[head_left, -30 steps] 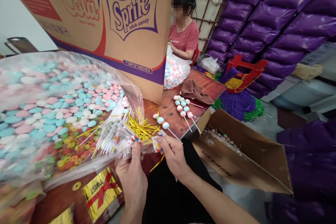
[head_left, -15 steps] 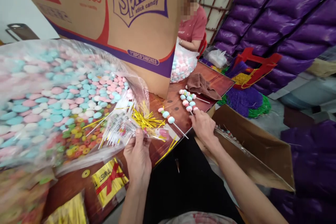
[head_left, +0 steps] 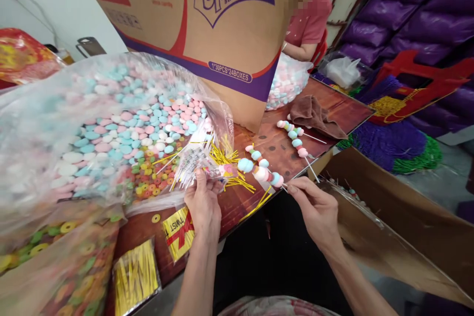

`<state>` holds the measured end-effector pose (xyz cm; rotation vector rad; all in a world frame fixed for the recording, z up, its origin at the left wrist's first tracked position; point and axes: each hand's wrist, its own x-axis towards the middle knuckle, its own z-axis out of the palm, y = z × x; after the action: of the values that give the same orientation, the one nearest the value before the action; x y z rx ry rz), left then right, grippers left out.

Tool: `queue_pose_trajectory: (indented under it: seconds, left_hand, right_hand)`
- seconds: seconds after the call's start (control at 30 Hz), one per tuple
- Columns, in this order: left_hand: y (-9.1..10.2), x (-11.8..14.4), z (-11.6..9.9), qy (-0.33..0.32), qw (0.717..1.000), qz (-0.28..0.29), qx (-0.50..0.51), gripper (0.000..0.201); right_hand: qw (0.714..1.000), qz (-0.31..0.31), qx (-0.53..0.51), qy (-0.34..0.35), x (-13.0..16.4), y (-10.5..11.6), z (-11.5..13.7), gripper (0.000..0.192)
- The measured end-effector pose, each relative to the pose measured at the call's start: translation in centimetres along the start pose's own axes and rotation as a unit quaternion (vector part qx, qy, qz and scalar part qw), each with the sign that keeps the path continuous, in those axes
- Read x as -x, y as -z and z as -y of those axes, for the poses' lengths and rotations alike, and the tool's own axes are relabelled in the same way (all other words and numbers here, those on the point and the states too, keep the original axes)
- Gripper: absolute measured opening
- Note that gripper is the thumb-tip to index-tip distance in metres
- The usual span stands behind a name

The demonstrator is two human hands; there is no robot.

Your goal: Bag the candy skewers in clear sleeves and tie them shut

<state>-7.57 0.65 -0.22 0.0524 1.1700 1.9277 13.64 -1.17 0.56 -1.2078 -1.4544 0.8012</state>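
In the head view, the right hand [head_left: 316, 207] pinches, with thumb and forefinger closed, the near end of a thin white stick threaded with pastel pink, blue and white candy pieces [head_left: 261, 170]. This candy stick has its long axis running from the right hand up and to the left, so its candy end points toward the left hand [head_left: 204, 202] and lies just beside it, above the dark red-brown wooden table [head_left: 281, 145]. The left hand is closed on the mouth of a small clear printed plastic sleeve [head_left: 196, 163], at the near edge of a big transparent bag full of pink, blue and white candy discs [head_left: 111, 123]. The sleeve lies to the left of the candy stick, so the right hand is the nearer one to the stick and the left hand to the sleeve. I count one candy stick in the hand, and two more candy sticks [head_left: 294, 136] lying farther on the table, beside one brown crumpled cloth [head_left: 314, 116]. Loose gold wire twist ties [head_left: 225, 160] lie in a bunch that I cannot count. Two flat packets of gold ties [head_left: 137, 276] lie at the near left. One open brown cardboard box [head_left: 388, 217] stands on the right.
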Motion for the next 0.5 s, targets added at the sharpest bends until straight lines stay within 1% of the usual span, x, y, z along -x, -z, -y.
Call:
queue_pose_trajectory:
  seconds: [0.13,0.2,0.27,0.37,0.43,0.5]
  left_hand:
    - [0.1,-0.1,-0.3,0.009,1.000,-0.005,-0.007,0.041]
    - [0.2,-0.1,-0.4,0.010,1.000,0.000,-0.018,0.043]
    - [0.3,-0.1,-0.5,-0.004,0.999,0.013,-0.041,0.042]
    - [0.3,-0.1,-0.5,-0.053,0.994,0.043,-0.088,0.042]
    - [0.4,-0.2,-0.3,-0.094,0.987,0.057,-0.113,0.042]
    - [0.6,-0.3,-0.1,-0.137,0.980,0.057,-0.130,0.041]
  right_hand:
    - [0.994,0.019,0.063,0.084,0.0,0.2,-0.3,0.012]
    - [0.986,0.025,0.111,0.123,-0.1,0.5,-0.5,0.013]
    - [0.973,0.033,0.157,0.167,-0.3,0.8,-0.4,0.014]
    - [0.959,0.048,0.188,0.204,-0.5,1.4,0.0,0.015]
    - [0.960,0.066,0.178,0.206,-0.6,1.6,0.3,0.015]
    - [0.964,0.084,0.161,0.195,-0.5,1.6,0.5,0.014]
